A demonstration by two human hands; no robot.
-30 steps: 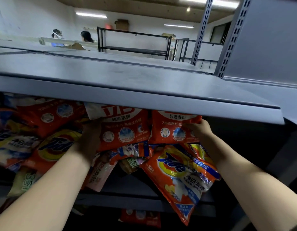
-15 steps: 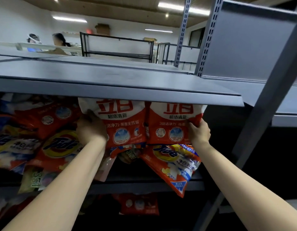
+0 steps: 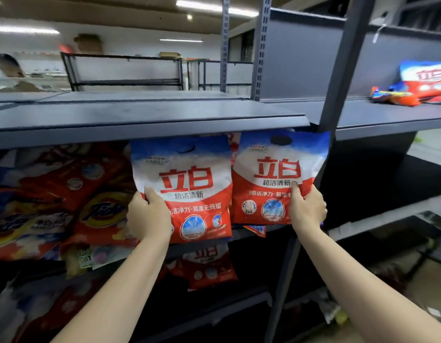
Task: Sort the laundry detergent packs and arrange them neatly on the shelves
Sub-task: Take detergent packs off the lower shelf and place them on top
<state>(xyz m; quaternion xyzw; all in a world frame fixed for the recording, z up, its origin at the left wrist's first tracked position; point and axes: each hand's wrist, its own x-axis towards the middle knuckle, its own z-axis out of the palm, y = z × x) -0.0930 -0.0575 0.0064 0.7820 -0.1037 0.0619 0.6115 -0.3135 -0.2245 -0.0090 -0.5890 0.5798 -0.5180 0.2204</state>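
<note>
Red-and-white packs, two same kind, held up side by side under grey top shelf (image 3: 150, 117). Left hand (image 3: 148, 217) gripped left pack (image 3: 187, 191) at its 8 o'clock edge, fingers curled round. Right hand (image 3: 307, 207) gripped right pack (image 3: 276, 179) at its 4 o'clock corner. Packs stood tall way up, touching. Mixed pile (image 3: 56, 206) lay at 9 o'clock. Matching packs (image 3: 417, 87) sat at 2 o'clock on next shelf; right hand nearer. Likely both go there.
</note>
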